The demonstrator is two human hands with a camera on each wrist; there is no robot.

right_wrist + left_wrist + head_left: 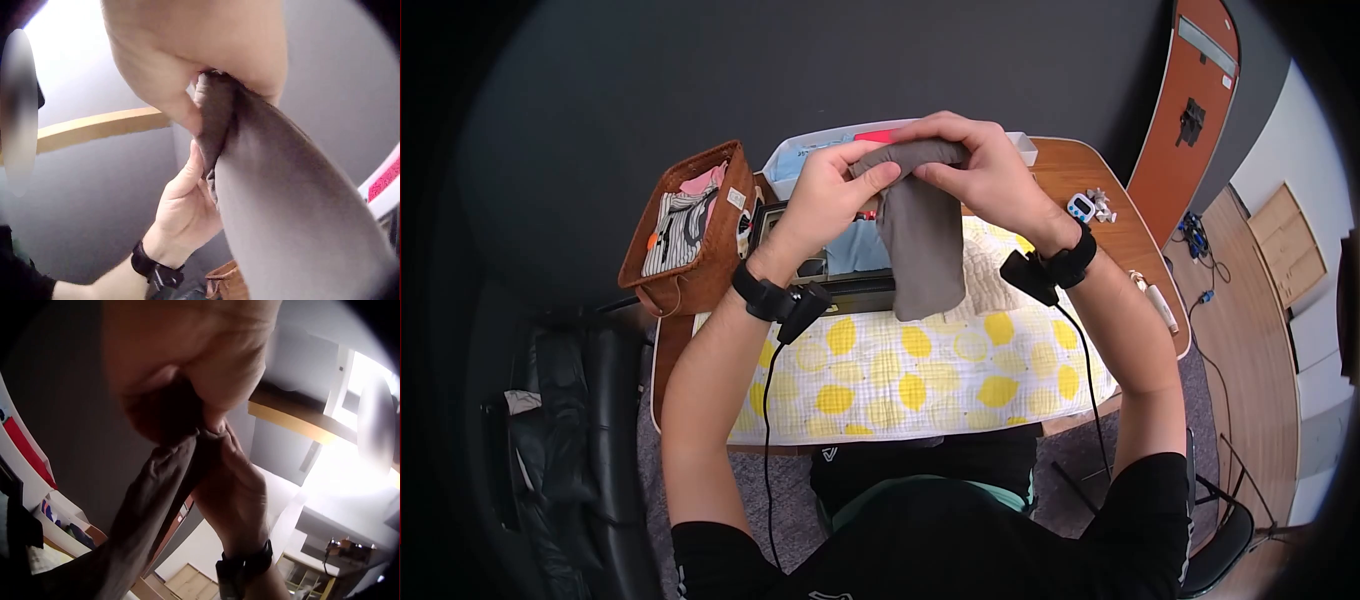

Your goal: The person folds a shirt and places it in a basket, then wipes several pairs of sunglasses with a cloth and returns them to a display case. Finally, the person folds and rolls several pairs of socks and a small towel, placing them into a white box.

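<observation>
A grey-brown piece of folded clothing hangs from both hands above the table, its top edge rolled over and its lower end dangling free. My left hand grips the rolled edge on the left, thumb in front. On the right, my right hand pinches the same edge, with fingers over the top and thumb below. Seen from the right wrist, the cloth spreads down from a fold under the right hand. In the left wrist view the left hand covers part of the bunched edge.
Below lies a lemon-print cloth on the wooden table. A black-framed box with light blue fabric sits behind the hanging clothing. A brown basket of clothes stands left, a white bin behind. A small timer lies right.
</observation>
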